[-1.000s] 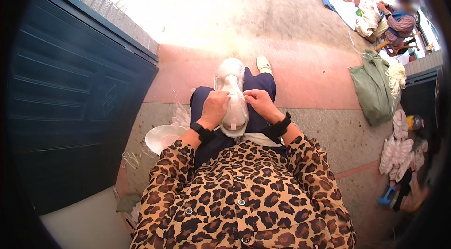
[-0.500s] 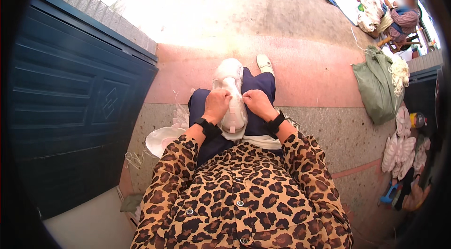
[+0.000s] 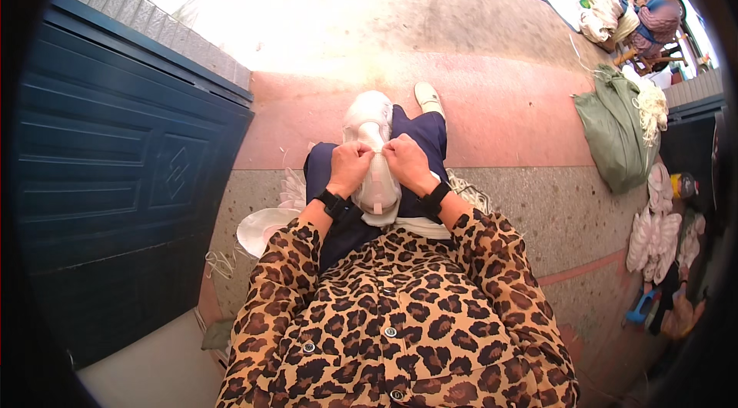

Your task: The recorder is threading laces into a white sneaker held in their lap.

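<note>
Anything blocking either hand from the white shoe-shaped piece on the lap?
Nothing visible. The left hand and right hand are right over the middle of the white shoe-shaped piece, fingertips close together, with no object seen in between. Fingertip contact is too small to confirm.

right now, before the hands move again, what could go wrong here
The pale shoe-shaped piece lies on the lap with no visible clamp, so it might shift. The left hand and right hand work very close together and could bump. The loose white cords by the right leg might snag.
</note>
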`<state>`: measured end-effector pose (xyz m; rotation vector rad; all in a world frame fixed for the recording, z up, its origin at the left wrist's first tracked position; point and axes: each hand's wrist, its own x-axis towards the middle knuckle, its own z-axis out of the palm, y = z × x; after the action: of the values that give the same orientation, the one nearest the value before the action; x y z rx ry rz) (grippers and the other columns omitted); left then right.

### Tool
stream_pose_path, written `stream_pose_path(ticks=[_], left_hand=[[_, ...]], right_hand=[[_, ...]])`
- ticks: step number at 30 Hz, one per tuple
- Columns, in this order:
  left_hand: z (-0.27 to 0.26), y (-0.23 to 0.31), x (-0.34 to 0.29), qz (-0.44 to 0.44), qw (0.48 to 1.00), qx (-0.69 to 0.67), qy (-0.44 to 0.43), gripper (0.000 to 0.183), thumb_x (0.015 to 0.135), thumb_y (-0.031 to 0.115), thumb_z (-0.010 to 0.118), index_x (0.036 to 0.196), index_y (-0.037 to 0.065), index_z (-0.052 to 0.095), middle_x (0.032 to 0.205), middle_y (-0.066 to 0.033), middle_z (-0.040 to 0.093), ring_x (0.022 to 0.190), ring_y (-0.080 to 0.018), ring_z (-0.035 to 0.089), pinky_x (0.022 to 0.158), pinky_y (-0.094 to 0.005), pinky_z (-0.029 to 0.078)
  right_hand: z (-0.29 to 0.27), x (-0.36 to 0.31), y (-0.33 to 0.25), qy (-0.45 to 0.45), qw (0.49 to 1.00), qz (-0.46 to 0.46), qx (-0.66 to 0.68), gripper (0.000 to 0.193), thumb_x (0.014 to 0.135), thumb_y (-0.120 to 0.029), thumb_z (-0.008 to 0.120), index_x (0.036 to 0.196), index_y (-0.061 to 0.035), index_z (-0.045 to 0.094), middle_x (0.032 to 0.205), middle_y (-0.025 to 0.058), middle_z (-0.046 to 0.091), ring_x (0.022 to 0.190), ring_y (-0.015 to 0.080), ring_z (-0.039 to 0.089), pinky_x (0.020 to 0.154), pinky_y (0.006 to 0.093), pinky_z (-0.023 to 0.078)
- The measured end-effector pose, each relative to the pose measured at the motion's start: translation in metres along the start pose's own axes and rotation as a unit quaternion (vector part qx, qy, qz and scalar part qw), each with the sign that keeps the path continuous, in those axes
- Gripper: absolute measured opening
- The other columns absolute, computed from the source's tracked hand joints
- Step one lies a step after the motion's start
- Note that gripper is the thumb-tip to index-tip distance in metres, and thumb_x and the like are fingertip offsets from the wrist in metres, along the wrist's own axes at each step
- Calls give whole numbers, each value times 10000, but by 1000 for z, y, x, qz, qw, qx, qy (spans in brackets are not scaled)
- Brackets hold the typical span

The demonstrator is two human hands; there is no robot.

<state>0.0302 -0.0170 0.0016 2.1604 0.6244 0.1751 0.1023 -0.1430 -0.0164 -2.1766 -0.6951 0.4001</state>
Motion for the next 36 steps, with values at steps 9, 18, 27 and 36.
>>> stream_pose_path(ticks=[9, 18, 27, 36], left_hand=[[0, -2, 0, 3, 1000, 0, 1, 161, 714, 166, 624, 749, 12, 656, 676, -158, 621, 635, -267, 623, 594, -325, 481], [-1, -8, -6, 22, 1000, -5, 8, 185, 714, 149, 634, 834, 9, 635, 754, -158, 616, 723, -294, 596, 654, -349, 466], [-3, -13, -11, 147, 985, 84, 23, 200, 710, 93, 630, 883, -5, 601, 854, -151, 585, 803, -305, 547, 705, -367, 446], [-41, -9, 20, 400, 823, 398, -63, 41, 728, 111, 500, 731, 70, 503, 733, -86, 516, 723, -222, 532, 601, -331, 456]], right_hand=[[2, 0, -7, 7, 1000, 10, -24, 143, 790, -145, 541, 777, -21, 609, 843, 152, 545, 856, 311, 534, 734, 397, 441], [0, -3, -14, -7, 995, -71, -72, 119, 776, -73, 508, 813, -4, 597, 837, 166, 543, 860, 322, 530, 735, 401, 442], [9, 8, -7, 2, 994, -92, 64, 144, 774, -19, 442, 885, 2, 531, 832, 207, 570, 842, 366, 549, 738, 418, 435], [-5, 2, -6, -33, 993, -104, 42, 259, 760, -58, 523, 1011, -4, 492, 923, 191, 552, 927, 353, 521, 778, 406, 425]])
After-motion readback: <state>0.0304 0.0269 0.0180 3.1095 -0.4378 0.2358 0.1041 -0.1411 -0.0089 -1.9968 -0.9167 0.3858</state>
